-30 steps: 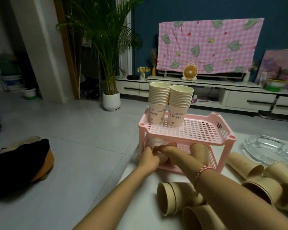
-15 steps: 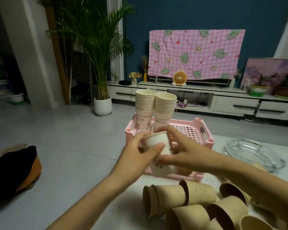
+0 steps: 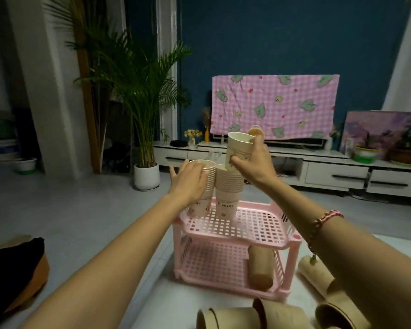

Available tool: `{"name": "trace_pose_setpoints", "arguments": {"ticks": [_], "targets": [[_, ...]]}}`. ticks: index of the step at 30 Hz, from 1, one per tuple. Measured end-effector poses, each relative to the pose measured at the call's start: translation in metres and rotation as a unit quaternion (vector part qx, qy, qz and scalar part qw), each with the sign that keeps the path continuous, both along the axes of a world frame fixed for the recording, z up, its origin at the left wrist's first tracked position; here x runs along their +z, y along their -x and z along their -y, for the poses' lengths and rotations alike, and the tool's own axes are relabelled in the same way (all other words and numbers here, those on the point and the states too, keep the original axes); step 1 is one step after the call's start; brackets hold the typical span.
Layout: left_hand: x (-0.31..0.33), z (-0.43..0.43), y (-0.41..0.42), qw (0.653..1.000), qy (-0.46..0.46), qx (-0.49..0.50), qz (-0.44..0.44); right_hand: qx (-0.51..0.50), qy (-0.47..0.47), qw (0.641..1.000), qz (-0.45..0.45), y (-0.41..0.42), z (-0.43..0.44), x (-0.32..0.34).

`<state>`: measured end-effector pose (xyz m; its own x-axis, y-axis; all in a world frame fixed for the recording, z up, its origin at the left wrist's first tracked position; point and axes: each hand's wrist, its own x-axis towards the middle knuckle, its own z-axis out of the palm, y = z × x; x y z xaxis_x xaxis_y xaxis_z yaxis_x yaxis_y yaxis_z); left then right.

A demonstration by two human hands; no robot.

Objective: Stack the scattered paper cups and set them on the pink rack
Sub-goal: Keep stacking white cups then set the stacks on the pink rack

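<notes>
A two-tier pink rack (image 3: 237, 236) stands on the pale surface before me. Two stacks of white paper cups stand on its top shelf: a left stack (image 3: 208, 181) and a right stack (image 3: 228, 191). My right hand (image 3: 254, 162) grips a single white cup (image 3: 239, 150), held upright just above the right stack. My left hand (image 3: 190, 180) rests with spread fingers against the side of the left stack. A brown cup stack (image 3: 260, 267) lies on its side on the lower shelf. More brown cups (image 3: 254, 314) lie scattered near the bottom edge.
Brown cups (image 3: 318, 274) also lie to the right of the rack, partly behind my right arm. A black and orange bundle (image 3: 17, 269) sits on the floor at left. A potted palm (image 3: 146, 176) and a low white TV cabinet (image 3: 330, 172) stand beyond.
Both hands pulled a white cup out from the lower shelf and raised it. My right hand now holds it above the right stack, and my left hand has moved to the left stack.
</notes>
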<state>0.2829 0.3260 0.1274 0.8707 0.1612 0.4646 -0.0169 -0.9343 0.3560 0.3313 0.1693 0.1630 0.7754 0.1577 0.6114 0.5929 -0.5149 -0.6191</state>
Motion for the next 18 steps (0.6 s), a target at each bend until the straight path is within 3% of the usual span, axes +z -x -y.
{"name": "trace_pose_setpoints", "arguments": {"ticks": [5, 9, 13, 18], "targets": [[0.001, 0.009, 0.002, 0.999, 0.032, -0.018, 0.021, -0.036, 0.025, 0.998, 0.033, -0.008, 0.000, 0.008], [0.004, 0.022, 0.000, 0.998, 0.027, -0.047, 0.026, -0.040, 0.137, 0.989, -0.044, -0.009, -0.003, 0.010], [0.004, 0.025, -0.008, 0.998, 0.012, -0.051, 0.017, -0.036, 0.135, 0.988, -0.060, -0.003, 0.004, 0.026], [0.000, 0.026, -0.016, 0.999, -0.032, -0.041, 0.006, -0.036, 0.253, 0.959, -0.119, 0.018, 0.002, 0.048]]}}
